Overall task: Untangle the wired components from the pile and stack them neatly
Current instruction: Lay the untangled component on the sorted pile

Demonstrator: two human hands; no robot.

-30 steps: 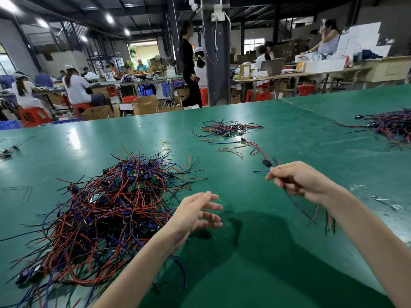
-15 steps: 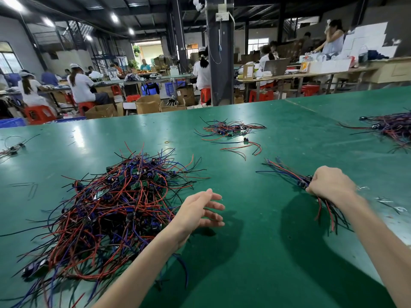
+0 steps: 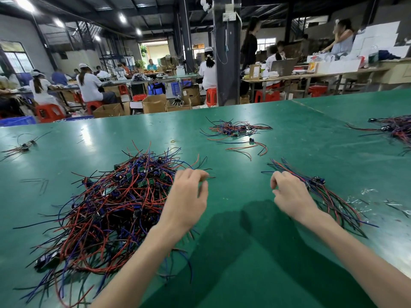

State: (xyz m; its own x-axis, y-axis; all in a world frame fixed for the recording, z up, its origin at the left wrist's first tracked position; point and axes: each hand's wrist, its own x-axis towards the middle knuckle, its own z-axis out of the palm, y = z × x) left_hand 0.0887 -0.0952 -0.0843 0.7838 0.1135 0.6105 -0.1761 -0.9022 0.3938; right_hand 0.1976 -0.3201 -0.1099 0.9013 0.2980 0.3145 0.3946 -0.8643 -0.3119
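A big tangled pile (image 3: 111, 203) of red, blue and black wired components lies on the green table (image 3: 233, 252), left of centre. My left hand (image 3: 189, 196) hovers at the pile's right edge. Its fingers bend down over the outermost black wire tips, with the thumb a little apart below them. To the right, a straightened bundle of components (image 3: 327, 194) lies in a stack with its wires running near to far. Just left of that stack is my right hand (image 3: 289, 194), loosely curled, with nothing visible between its fingers.
A smaller heap of components (image 3: 235, 128) and one loose component (image 3: 251, 141) lie further back. More wire heaps sit at the far right (image 3: 395, 130) and far left (image 3: 22, 147). Clear plastic scraps (image 3: 367, 196) lie right of the stack. Seated workers fill the background.
My right hand brought a wired component down onto the right-hand stack, let go and shifted left. My left hand moved forward from a spread pose to the pile's right edge.
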